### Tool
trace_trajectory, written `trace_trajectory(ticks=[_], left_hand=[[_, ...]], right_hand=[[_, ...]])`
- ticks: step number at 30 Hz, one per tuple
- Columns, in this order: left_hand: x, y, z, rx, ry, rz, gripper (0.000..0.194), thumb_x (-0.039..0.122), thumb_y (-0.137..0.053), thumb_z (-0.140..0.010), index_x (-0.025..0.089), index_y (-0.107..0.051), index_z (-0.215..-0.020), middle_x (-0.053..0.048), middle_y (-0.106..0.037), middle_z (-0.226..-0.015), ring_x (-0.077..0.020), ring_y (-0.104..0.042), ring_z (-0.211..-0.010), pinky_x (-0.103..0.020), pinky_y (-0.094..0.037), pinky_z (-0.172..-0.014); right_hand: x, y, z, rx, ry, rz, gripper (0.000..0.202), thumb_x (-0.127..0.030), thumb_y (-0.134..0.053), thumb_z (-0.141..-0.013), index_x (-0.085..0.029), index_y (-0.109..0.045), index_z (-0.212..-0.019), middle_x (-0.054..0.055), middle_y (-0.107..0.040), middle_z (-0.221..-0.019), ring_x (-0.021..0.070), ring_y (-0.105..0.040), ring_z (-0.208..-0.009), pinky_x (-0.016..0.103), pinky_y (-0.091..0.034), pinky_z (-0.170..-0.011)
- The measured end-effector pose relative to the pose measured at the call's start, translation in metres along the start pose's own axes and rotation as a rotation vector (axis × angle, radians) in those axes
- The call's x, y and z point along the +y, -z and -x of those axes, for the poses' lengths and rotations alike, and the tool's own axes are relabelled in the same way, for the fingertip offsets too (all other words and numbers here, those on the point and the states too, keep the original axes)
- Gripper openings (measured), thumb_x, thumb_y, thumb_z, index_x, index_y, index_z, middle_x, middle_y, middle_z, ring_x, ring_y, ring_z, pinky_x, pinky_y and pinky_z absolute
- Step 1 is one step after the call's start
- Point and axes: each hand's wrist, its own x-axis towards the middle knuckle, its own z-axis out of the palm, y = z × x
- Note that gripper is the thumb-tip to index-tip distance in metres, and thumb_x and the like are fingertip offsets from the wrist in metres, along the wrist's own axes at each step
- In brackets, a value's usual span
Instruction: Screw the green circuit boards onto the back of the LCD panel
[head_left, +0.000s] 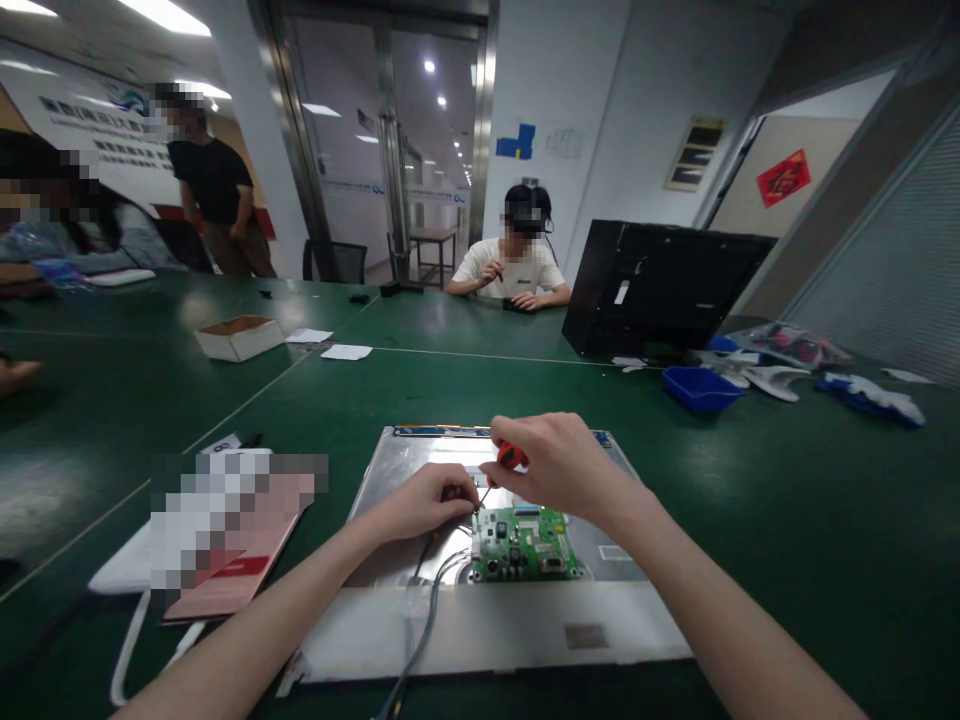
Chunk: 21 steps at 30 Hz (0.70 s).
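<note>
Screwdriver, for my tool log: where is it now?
In the head view, just right of centre, the screwdriver is in the right hand, its shaft slanting toward the upper-left corner of the green circuit board.

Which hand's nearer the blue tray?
Right. The right hand, gripping a red-handled screwdriver, is left of the blue tray; the left hand is farther left, by the green circuit board.

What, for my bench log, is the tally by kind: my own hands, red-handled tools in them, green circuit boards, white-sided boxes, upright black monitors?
Hands: 2 (left hand, right hand)
Red-handled tool: 1
Green circuit board: 1
White-sided box: 1
Upright black monitor: 1
Total: 6
</note>
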Motion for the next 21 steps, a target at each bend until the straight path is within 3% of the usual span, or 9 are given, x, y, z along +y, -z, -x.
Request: trace_trajectory(ticks=[2, 4, 9, 13, 21], left_hand=[[-0.001, 0.000, 0.000, -0.004, -0.013, 0.000, 0.010, 0.015, -0.058, -0.081, 0.015, -0.067, -0.085, -0.002, -0.065, -0.081, -0.0149, -0.057, -0.074, -0.025, -0.044, -0.069], [-0.001, 0.000, 0.000, -0.007, -0.014, -0.001, 0.009, 0.015, -0.058, -0.080, 0.015, -0.067, -0.084, -0.003, -0.065, -0.082, -0.0152, -0.058, -0.075, -0.026, -0.044, -0.071], [-0.005, -0.001, 0.000, 0.000, 0.004, -0.017, 0.010, 0.017, -0.058, -0.081, 0.015, -0.066, -0.086, -0.002, -0.065, -0.080, -0.0156, -0.057, -0.074, -0.026, -0.045, -0.069], [-0.003, -0.001, 0.000, -0.008, 0.005, -0.036, 0.010, 0.017, -0.059, -0.080, 0.015, -0.067, -0.086, -0.002, -0.065, -0.080, -0.0153, -0.057, -0.073, -0.025, -0.044, -0.068], [0.008, 0.000, 0.001, -0.023, 0.016, -0.056, 0.010, 0.015, -0.057, -0.081, 0.016, -0.067, -0.084, -0.001, -0.065, -0.079, -0.0149, -0.057, -0.073, -0.025, -0.044, -0.070]], right_hand=[[-0.003, 0.006, -0.008, -0.059, -0.039, 0.095, 0.029, -0.047, -0.061, -0.082, -0.020, -0.057, -0.072, 0.000, -0.060, -0.058, 0.0130, -0.051, -0.053, 0.027, -0.019, -0.050], [-0.005, 0.009, -0.013, -0.080, -0.059, 0.096, 0.033, -0.050, -0.059, -0.083, -0.020, -0.058, -0.069, 0.001, -0.060, -0.059, 0.0134, -0.051, -0.055, 0.028, -0.019, -0.050], [-0.008, 0.017, -0.010, -0.140, 0.084, -0.186, 0.013, -0.024, -0.060, -0.080, -0.020, -0.055, -0.092, 0.002, -0.065, -0.087, 0.0120, -0.054, -0.069, 0.026, -0.029, -0.055], [-0.005, 0.018, -0.006, -0.181, 0.107, -0.211, 0.015, -0.015, -0.053, -0.080, -0.020, -0.050, -0.094, 0.001, -0.063, -0.085, 0.0111, -0.051, -0.065, 0.025, -0.029, -0.054], [0.001, 0.009, -0.011, -0.136, 0.082, -0.040, 0.013, -0.033, -0.057, -0.087, -0.021, -0.053, -0.088, 0.000, -0.063, -0.076, 0.0112, -0.049, -0.060, 0.026, -0.022, -0.053]])
